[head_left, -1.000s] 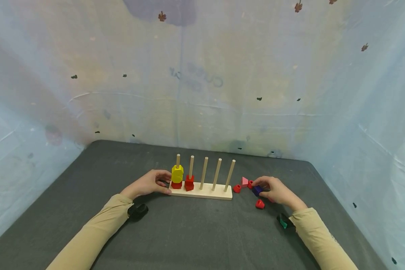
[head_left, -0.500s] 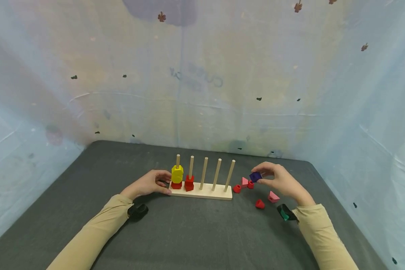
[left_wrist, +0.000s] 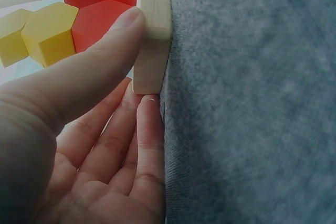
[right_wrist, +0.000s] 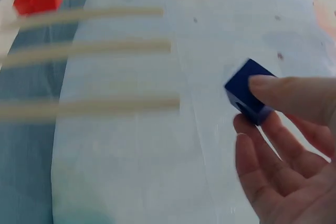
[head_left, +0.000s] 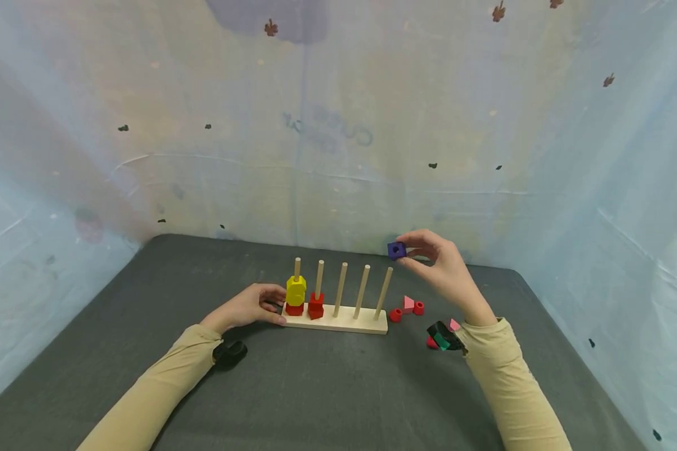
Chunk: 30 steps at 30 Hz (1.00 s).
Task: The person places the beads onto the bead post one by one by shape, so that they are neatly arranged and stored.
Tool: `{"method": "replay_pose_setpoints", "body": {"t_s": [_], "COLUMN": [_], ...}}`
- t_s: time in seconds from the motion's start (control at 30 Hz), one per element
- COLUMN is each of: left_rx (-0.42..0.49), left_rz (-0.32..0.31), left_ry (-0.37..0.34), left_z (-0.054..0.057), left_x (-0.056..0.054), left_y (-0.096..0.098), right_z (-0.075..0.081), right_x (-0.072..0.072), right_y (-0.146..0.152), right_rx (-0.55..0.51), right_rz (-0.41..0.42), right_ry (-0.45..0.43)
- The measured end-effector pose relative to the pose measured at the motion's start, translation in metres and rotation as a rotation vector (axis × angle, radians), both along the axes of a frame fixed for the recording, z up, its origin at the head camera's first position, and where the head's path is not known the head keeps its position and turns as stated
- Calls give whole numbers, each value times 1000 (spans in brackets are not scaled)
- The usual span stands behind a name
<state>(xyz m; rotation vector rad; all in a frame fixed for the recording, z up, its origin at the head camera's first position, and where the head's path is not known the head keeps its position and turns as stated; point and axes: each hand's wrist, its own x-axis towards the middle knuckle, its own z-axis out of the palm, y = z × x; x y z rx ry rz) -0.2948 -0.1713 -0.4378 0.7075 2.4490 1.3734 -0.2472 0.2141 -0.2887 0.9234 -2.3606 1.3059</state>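
Note:
Pinched between the thumb and fingers of my right hand (head_left: 442,269) is a dark blue block (head_left: 397,250) with a hole through it. It is raised above the table, close to the top of the rightmost peg (head_left: 384,293). My left hand (head_left: 254,308) holds the left end of the wooden peg board (head_left: 344,321); in the left wrist view the thumb and fingertips touch the board's end (left_wrist: 149,66). The leftmost peg carries yellow blocks (head_left: 296,290) over a red one (head_left: 294,309). Red blocks (head_left: 316,305) sit on the second peg. Three pegs hold nothing.
Right of the board lie a red piece (head_left: 395,315), a pink wedge (head_left: 409,304) and another red piece (head_left: 419,308). A pink piece (head_left: 454,324) and a red one (head_left: 431,342) are partly hidden by the right wrist strap (head_left: 444,337). A sheet (head_left: 338,156) hangs behind the dark table (head_left: 316,394).
My right hand has lifted the blue block off the table and carried it up and left towards the rightmost peg. The left hand and board have stayed still.

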Motion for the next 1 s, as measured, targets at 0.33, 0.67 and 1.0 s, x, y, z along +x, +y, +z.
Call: {"method": "replay_pose_setpoints", "body": {"t_s": [0.33, 0.67, 1.0], "left_rx": [7, 32, 31], "left_rz": [-4, -26, -22], "left_ry": [5, 6, 3], "left_z": [1, 1, 2], "left_x": [1, 1, 2], "left_y": [1, 4, 3], "right_z": [-1, 8, -22], "right_x": [-1, 26, 14], "right_y": [-59, -107, -125], "right_rx": [-164, -114, -153], "right_rz": [93, 94, -10], "right_ry": [-132, -126, -156]}}
